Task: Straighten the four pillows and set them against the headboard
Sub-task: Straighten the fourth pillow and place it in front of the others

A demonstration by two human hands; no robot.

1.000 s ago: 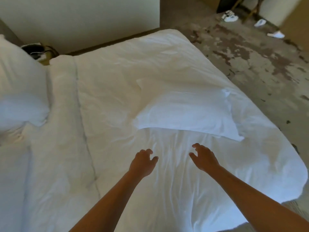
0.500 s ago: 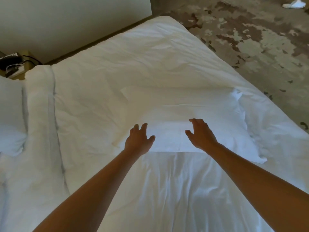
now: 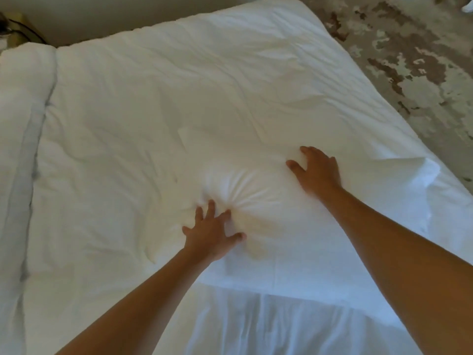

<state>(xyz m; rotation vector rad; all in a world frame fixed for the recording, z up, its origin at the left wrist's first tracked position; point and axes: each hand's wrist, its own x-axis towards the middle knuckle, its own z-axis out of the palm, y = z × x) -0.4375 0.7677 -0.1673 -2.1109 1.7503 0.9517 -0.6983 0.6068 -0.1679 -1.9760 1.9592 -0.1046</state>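
One white pillow [image 3: 271, 242] lies flat across the white bed, near its right edge. My left hand [image 3: 212, 237] digs into the pillow's near left part, fingers spread, and the cover bunches into folds that radiate from the fingertips. My right hand [image 3: 316, 172] rests on the pillow's far right part, thumb out and fingertips sunk into the filling. No other pillow and no headboard are in view.
A rumpled white duvet [image 3: 179, 85] covers the bed, with a folded roll [image 3: 23, 124] along its left side. Patterned brown and beige carpet [image 3: 409, 60] lies beyond the right edge. Dark cables [image 3: 15, 26] sit at the top left by a pale wall [image 3: 102, 11].
Both hands reached forward from above the sheet onto the pillow and now press into it. The view moved closer, and the pillows on the left dropped out of sight.
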